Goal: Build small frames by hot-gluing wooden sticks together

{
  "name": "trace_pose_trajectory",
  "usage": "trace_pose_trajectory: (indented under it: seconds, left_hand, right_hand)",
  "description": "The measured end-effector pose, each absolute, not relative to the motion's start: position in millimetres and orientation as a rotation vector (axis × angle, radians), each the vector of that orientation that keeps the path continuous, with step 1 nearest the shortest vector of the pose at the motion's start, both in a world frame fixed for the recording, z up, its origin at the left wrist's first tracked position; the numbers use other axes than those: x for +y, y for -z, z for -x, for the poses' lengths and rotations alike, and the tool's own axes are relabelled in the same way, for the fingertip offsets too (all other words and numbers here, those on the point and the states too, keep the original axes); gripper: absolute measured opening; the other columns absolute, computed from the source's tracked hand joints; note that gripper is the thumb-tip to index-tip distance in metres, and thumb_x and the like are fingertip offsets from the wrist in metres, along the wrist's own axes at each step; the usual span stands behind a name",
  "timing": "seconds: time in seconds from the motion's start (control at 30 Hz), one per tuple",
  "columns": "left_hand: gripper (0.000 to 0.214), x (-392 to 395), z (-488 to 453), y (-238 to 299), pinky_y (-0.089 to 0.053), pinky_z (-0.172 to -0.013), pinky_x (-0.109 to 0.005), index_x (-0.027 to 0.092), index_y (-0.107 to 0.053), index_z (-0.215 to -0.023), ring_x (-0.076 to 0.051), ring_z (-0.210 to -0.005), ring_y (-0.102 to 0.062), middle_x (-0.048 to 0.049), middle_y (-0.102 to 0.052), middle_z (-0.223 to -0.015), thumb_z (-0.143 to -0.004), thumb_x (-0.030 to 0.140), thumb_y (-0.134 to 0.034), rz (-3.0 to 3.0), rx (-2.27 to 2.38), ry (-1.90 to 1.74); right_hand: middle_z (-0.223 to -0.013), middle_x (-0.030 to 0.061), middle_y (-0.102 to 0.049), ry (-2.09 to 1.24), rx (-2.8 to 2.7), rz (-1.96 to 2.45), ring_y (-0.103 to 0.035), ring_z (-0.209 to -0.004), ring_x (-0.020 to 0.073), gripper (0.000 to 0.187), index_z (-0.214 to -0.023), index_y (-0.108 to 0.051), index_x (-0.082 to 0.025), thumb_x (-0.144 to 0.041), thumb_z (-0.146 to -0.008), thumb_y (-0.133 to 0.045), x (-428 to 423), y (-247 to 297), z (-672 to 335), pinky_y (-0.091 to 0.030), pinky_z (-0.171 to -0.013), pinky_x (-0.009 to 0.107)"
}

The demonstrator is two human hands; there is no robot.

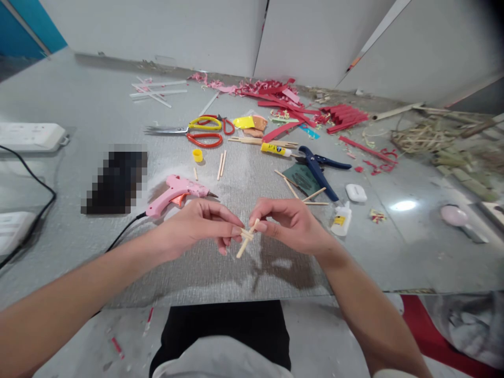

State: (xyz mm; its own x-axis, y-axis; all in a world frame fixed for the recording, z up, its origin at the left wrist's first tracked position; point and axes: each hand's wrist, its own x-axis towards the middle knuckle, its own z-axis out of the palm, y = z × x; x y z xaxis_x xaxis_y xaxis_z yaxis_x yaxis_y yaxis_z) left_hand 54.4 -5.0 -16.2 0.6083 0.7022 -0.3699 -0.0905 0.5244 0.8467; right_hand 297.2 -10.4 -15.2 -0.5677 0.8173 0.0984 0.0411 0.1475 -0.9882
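My left hand [200, 223] and my right hand [287, 220] meet above the near part of the grey table [79, 105]. Both pinch a small cross of thin wooden sticks [247, 239], the fingertips pressed on it from either side. A pink glue gun [177, 192] lies on the table just behind my left hand, its black cord running off to the near left.
Scissors with yellow and red handles [202, 131], a blue cutter [318, 165], a glue tube [275, 150], a yellow cap [197, 155], loose sticks [221, 164], a white earbud case [356, 192] and red paper strips [291, 105] lie farther back. A power strip [31, 136] sits at left.
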Motion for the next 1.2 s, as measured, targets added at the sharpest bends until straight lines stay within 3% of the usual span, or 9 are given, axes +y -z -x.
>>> trace_pose_trajectory:
  seconds: [0.63,0.8,0.9,1.03,1.2]
  left_hand:
    - [0.007,-4,-57,19,-0.06,-0.051,-0.019,0.018,-0.084,-0.078,-0.012,-0.058,-0.066,-0.0044,-0.08,-0.072,-0.073,0.02,-0.089,-0.888,0.845,-0.572]
    - [0.011,-4,-57,21,-0.061,-0.053,-0.018,0.016,-0.083,-0.08,-0.012,-0.06,-0.068,-0.0044,-0.08,-0.074,-0.073,0.021,-0.091,-0.838,0.878,-0.62]
    - [0.016,-4,-59,21,-0.063,-0.063,-0.017,0.015,-0.083,-0.09,-0.013,-0.071,-0.075,-0.0054,-0.083,-0.085,-0.078,0.022,-0.091,-0.751,0.909,-0.776]
    - [0.022,-7,-63,23,-0.065,-0.077,-0.021,0.017,-0.078,-0.099,-0.018,-0.093,-0.08,-0.0072,-0.084,-0.101,-0.084,0.028,-0.089,-0.7,0.928,-0.905]
    - [0.025,-14,-69,26,-0.066,-0.081,-0.028,0.017,-0.072,-0.1,-0.022,-0.101,-0.079,-0.0072,-0.082,-0.106,-0.088,0.035,-0.085,-0.777,0.995,-0.94]
  right_hand:
    - [-0.088,0.0022,-0.071,-1.408,-1.823,0.892,-0.059,-0.076,0.0151,0.018,-0.098,-0.074,-0.021,-0.038,-0.097,-0.073,-8,19,-297,-0.05,-0.074,0.031]
    - [-0.095,0.0027,-0.07,-1.402,-1.813,0.88,-0.061,-0.083,0.0157,0.028,-0.119,-0.072,-0.023,-0.042,-0.099,-0.071,-5,21,-298,-0.051,-0.076,0.03]
    - [-0.093,0.0019,-0.068,-1.35,-1.702,0.957,-0.062,-0.082,0.0149,0.031,-0.126,-0.068,-0.024,-0.044,-0.102,-0.065,-1,24,-297,-0.049,-0.073,0.029]
    - [-0.077,-0.0007,-0.066,-1.274,-1.621,1.127,-0.054,-0.064,0.0124,0.025,-0.11,-0.073,-0.021,-0.043,-0.101,-0.064,5,29,-294,-0.041,-0.058,0.027]
    - [-0.074,-0.0014,-0.068,-1.277,-1.665,1.153,-0.052,-0.059,0.0112,0.027,-0.113,-0.075,-0.021,-0.042,-0.098,-0.066,3,34,-290,-0.04,-0.056,0.026]
